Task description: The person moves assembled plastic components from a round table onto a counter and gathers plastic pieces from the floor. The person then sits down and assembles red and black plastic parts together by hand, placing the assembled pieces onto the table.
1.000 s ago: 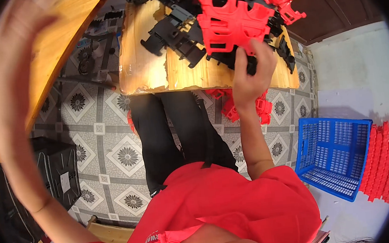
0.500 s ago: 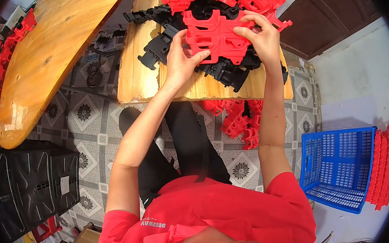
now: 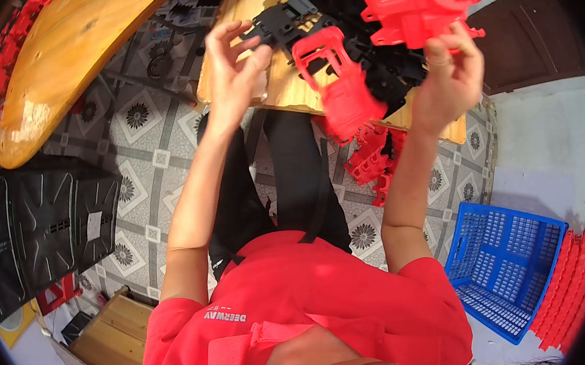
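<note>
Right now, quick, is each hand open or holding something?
Left hand: open, holding nothing.
Right hand: at the edge of a red plastic part; whether it grips cannot be told.

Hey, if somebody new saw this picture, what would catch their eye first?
Probably the bright red plastic part tilted at the near edge of the wooden table, between the open left hand and the right hand, whose fingers are at the larger red pieces at upper right. Next might come the blue slotted crate at lower right, beside stacked red parts.
</note>
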Motion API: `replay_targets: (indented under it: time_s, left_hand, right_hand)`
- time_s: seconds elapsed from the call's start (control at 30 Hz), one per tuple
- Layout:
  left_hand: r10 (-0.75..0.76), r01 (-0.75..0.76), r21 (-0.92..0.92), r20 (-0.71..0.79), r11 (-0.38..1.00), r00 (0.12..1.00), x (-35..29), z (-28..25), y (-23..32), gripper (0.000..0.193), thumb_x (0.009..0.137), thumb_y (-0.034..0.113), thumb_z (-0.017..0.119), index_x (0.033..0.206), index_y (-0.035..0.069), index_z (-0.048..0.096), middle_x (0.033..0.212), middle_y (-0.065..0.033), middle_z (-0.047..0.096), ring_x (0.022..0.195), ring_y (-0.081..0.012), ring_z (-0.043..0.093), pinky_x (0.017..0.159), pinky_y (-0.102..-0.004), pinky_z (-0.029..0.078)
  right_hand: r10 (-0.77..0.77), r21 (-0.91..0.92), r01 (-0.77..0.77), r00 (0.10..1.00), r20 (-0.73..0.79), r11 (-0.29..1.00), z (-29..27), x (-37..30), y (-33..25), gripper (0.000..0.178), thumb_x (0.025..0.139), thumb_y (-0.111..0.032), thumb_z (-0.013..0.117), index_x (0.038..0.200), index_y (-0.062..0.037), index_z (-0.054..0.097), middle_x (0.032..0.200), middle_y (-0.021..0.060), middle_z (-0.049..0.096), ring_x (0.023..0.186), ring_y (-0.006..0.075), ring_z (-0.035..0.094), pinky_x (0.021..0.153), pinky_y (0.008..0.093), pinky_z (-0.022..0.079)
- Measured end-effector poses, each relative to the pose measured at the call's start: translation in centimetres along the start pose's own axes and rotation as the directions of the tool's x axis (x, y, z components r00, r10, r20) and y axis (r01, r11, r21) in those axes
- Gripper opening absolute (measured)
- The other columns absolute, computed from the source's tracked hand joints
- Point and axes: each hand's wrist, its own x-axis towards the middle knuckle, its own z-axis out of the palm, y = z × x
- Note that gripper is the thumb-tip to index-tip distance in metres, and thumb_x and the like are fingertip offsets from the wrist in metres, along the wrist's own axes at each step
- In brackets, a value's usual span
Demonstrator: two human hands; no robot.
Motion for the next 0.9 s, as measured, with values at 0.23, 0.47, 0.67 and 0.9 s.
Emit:
replay_targets:
  time_s: [0.23,0.47,0.67,0.9]
  left_hand:
    - [0.030,-0.012,0.309,-0.053,0.951,0.998,-5.0,3.3,-6.0,0.071,0.082,0.021,0.077,0.137,0.002,0.037,0.132,-0.0166,0.044,0.124,-0.0294,0.045,0.105,-0.0392,0.038]
    - [-0.063,0.054,-0.284,-0.022,0.957,0.998,-6.7,1.5,1.6,0.114,0.068,0.056,0.080,0.152,0.015,0.015,0.147,-0.0146,0.037,0.136,-0.0283,0.037,0.113,-0.0457,0.029]
    - [-0.382,0.275,-0.525,-0.106,0.806,0.918,-11.1,-4.2,0.5,0.107,0.068,0.061,0.078,0.150,0.013,0.028,0.149,-0.0065,0.039,0.136,-0.0263,0.038,0.113,-0.0473,0.033]
    - [-0.434,0.364,-0.638,0.051,0.679,0.900,-10.2,-6.8,0.6,0.105,0.071,0.059,0.077,0.148,0.007,0.029,0.150,-0.0110,0.037,0.137,-0.0275,0.038,0.115,-0.0472,0.030]
  right_hand:
    - [0.056,0.041,-0.053,0.996,-0.071,0.998,4.7,-7.5,8.0,0.028,0.073,-0.001,0.082,0.089,-0.0005,0.059,0.128,0.0183,0.055,0.115,0.0239,0.054,0.096,0.0334,0.044]
    - [-0.079,-0.301,0.148,0.971,0.227,0.942,3.8,-11.8,0.8,0.034,0.059,-0.013,0.090,0.080,-0.0059,0.064,0.121,0.0184,0.059,0.107,0.0311,0.059,0.090,0.0371,0.048]
    - [-0.066,-0.643,0.188,0.976,0.209,0.743,-3.3,-16.0,-0.4,0.062,0.079,-0.037,0.077,0.127,-0.0048,0.054,0.136,0.0194,0.049,0.119,0.0366,0.047,0.099,0.0474,0.035]
    - [0.263,-0.787,0.285,0.834,0.485,0.547,-8.2,-13.1,2.7,0.051,0.080,-0.031,0.075,0.126,-0.0126,0.061,0.127,0.0106,0.053,0.102,0.0285,0.053,0.089,0.0391,0.043]
